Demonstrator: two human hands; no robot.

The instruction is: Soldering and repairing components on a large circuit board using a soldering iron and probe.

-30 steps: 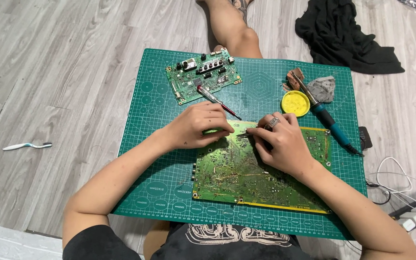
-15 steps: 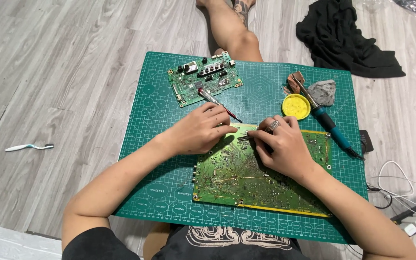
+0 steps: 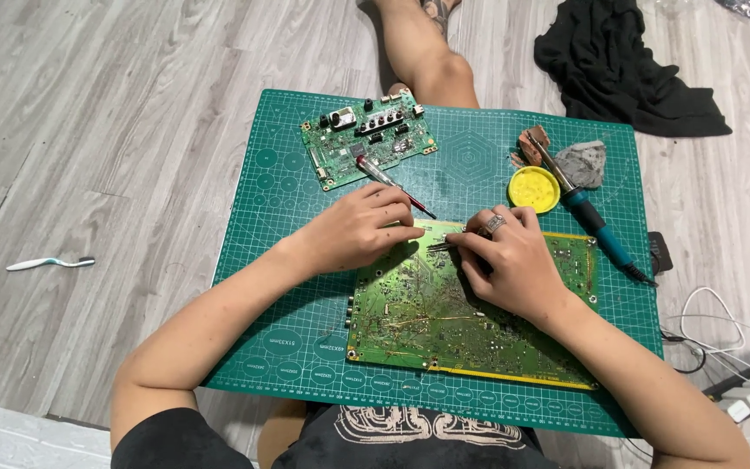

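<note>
A large green circuit board (image 3: 418, 326) lies solder side up on a green cutting mat (image 3: 284, 260). My left hand (image 3: 358, 230) curls over the board's top left edge and grips it. My right hand (image 3: 514, 265), with a ring on one finger, pinches thin metal tweezers (image 3: 444, 246) whose tips touch the board near its top edge. The fingertips of both hands nearly meet there.
A smaller green circuit board (image 3: 366, 139) and a red-tipped tool (image 3: 392, 184) lie at the mat's back. At the right are a blue-handled soldering iron (image 3: 588, 208), a yellow tin (image 3: 534, 188) and a grey wad (image 3: 582, 162). Black cloth (image 3: 627, 69), cables (image 3: 731, 347) and a toothbrush (image 3: 49, 262) lie on the floor.
My left hand has edged slightly right, closer to my right hand. The tweezers stay at the same spot on the board.
</note>
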